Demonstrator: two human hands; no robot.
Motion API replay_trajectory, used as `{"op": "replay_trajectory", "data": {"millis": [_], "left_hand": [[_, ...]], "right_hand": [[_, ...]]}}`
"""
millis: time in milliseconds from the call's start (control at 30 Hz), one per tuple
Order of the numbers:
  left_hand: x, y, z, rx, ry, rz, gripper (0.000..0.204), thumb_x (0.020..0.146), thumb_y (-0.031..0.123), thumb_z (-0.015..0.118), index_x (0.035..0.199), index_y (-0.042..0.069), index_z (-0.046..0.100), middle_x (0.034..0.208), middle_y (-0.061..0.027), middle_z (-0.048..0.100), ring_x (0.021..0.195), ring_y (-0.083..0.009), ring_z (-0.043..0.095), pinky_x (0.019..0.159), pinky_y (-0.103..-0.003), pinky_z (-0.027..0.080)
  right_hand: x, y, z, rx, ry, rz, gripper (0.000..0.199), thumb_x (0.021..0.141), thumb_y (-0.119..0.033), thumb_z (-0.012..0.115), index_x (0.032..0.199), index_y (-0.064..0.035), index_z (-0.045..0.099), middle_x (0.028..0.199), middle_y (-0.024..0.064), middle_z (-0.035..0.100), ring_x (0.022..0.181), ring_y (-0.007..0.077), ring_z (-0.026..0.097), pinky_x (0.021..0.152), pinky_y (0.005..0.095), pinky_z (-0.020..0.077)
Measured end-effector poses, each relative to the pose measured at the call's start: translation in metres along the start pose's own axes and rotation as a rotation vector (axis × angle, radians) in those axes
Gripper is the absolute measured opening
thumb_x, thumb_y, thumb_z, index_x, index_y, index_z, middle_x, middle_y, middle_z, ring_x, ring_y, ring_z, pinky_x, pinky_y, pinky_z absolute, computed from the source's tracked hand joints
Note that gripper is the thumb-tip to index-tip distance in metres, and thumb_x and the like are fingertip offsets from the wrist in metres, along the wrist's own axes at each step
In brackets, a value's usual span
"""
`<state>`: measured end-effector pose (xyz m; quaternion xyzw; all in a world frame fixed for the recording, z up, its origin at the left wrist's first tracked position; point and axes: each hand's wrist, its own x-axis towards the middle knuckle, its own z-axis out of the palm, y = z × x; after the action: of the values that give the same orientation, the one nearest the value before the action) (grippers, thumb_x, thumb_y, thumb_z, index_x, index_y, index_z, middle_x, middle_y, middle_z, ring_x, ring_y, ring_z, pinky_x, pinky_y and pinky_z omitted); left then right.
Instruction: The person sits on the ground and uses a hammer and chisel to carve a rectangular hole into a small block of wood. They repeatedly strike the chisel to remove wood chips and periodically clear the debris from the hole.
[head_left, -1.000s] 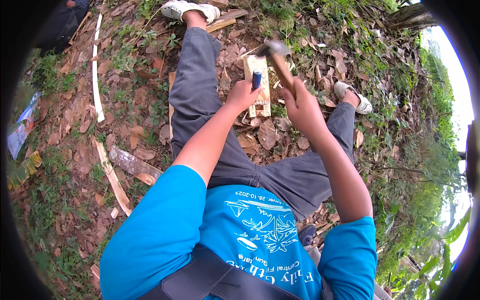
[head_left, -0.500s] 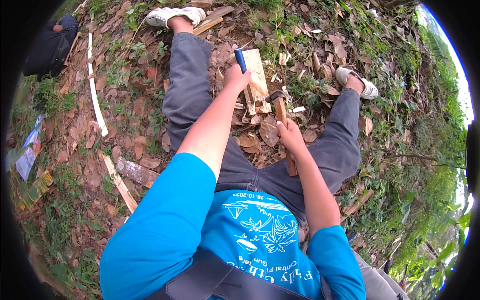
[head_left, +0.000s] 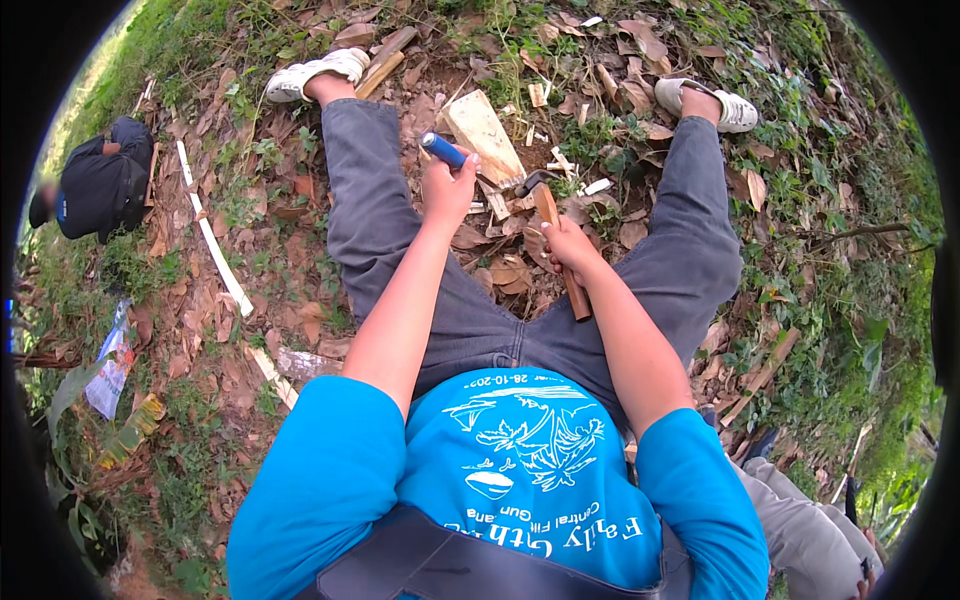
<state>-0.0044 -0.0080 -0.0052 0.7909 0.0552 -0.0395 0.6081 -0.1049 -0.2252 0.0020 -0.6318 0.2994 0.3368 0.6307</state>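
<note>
My left hand is closed round the blue handle of a chisel, which tilts toward the upper left. Its blade is mostly hidden by the hand. Just beyond lies a pale wooden block on the ground between my legs, with split and chipped wood at its near end. A claw hammer is gripped round its wooden handle by my right hand. The dark hammer head is close to the block's near end; whether they touch I cannot tell.
Wood chips and dry leaves litter the ground. Sticks lie by my left shoe. Farther left are a long pale strip, a dark backpack and a plastic wrapper. Another person's grey-clothed legs show at lower right.
My left hand has tipped the chisel over from nearly upright, its handle end swinging left and toward me. The block now sits turned at a different angle. The hammer stays in my right hand.
</note>
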Motion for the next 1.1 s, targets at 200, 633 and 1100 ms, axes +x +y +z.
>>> {"op": "replay_trajectory", "data": {"millis": [200,633,1100], "left_hand": [[-0.005,0.007,0.016,0.17,0.127,0.179,0.018,0.094,0.02,0.075,0.099,0.005,0.067,0.078,-0.0058,0.07,0.067,-0.0157,0.065,0.066,-0.032,0.05],[-0.014,0.013,0.029,0.228,0.23,0.268,0.019,0.092,0.021,0.076,0.1,0.006,0.066,0.073,-0.0068,0.066,0.062,-0.0195,0.062,0.061,-0.034,0.048],[-0.018,0.015,0.014,0.266,0.088,0.212,0.026,0.093,0.027,0.076,0.099,0.005,0.064,0.079,-0.0131,0.07,0.072,-0.0284,0.071,0.068,-0.04,0.054]], "right_hand": [[0.001,0.006,-0.005,-0.006,-0.006,0.008,0.019,0.107,-0.029,0.051,0.109,-0.0103,0.048,0.078,0.0011,0.05,0.053,0.0098,0.044,0.045,0.0275,0.0412],[0.004,0.007,-0.007,0.001,-0.019,-0.006,0.022,0.107,-0.029,0.051,0.116,-0.0086,0.05,0.079,0.0018,0.05,0.052,0.0087,0.044,0.044,0.0269,0.0408],[-0.123,-0.157,-0.001,-0.243,0.218,-0.883,0.037,0.107,-0.033,0.056,0.122,0.0003,0.061,0.075,0.0075,0.06,0.067,0.0153,0.054,0.064,0.0333,0.0457]]}}
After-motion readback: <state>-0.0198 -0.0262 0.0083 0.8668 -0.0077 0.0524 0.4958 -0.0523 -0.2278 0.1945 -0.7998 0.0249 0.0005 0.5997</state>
